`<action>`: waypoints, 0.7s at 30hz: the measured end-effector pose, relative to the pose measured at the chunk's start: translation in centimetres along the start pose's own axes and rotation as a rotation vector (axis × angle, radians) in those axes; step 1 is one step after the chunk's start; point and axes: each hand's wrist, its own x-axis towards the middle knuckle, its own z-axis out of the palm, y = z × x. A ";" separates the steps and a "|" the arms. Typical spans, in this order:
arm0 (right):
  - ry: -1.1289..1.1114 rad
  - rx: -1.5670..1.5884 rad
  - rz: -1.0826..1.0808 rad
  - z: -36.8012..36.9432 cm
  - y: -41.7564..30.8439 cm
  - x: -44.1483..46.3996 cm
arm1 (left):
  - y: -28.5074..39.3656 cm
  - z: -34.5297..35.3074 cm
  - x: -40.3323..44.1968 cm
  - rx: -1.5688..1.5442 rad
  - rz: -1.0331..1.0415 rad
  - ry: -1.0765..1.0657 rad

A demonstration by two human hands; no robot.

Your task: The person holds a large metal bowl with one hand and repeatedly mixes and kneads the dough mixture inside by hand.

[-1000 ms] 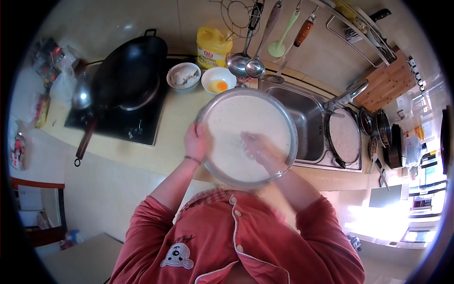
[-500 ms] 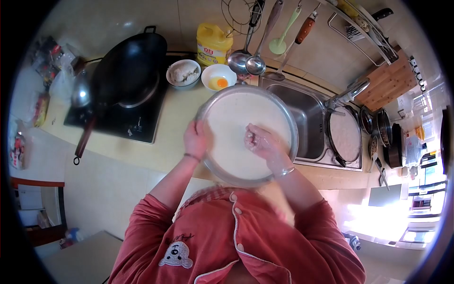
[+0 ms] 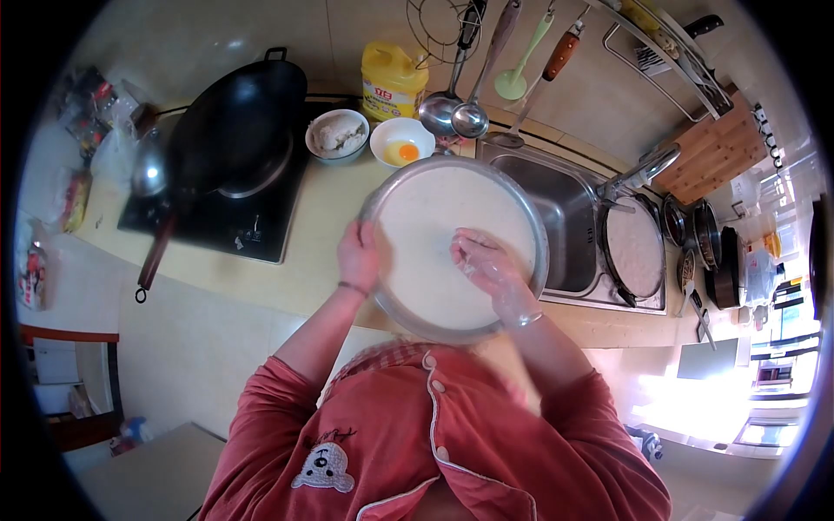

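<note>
**My right hand [image 3: 491,267] over the white mixture [image 3: 421,247], rim close on one side**

My right hand curls loosely, fingers bent toward the palm and smeared white; I cannot tell whether the fingertips meet or pinch anything. The mixture spreads widest to the left of this hand and beyond it, leaving plenty of space that way inside the metal basin [image 3: 541,234]. On its right the basin's rim lies near, and my wrist crosses that rim.

My left hand [image 3: 358,258] is across from it, against the basin's left outer side; its fingers are partly hidden, so I cannot tell how firmly they grip. Left of that hand, a strip of counter [image 3: 317,239] runs to the edge of the black hob [image 3: 208,230], where the wok [image 3: 234,122] sits.

Ahead of both hands, just past the far rim, stands the egg bowl [image 3: 395,130], with another bowl [image 3: 334,156] beside it. To the right of my right hand, the sink [image 3: 565,217] opens beside the basin, and farther out a round pan [image 3: 632,247] holds something white. On my side, the near rim comes close to my red shirt [image 3: 391,417].
</note>
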 end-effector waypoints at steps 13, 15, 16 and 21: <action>0.002 0.004 -0.013 -0.4 0.2 -0.1 | -0.5 0.3 0.0 0.004 0.020 0.026; 0.011 -0.027 -0.031 0.1 0.2 -0.3 | -0.7 0.3 0.1 -0.003 0.013 0.016; 0.021 -0.058 -0.048 0.2 0.1 -0.3 | -0.7 0.3 0.1 -0.003 0.013 0.016; 0.028 0.069 -0.027 -0.1 0.2 -0.3 | -0.5 0.2 0.0 -0.012 0.018 0.025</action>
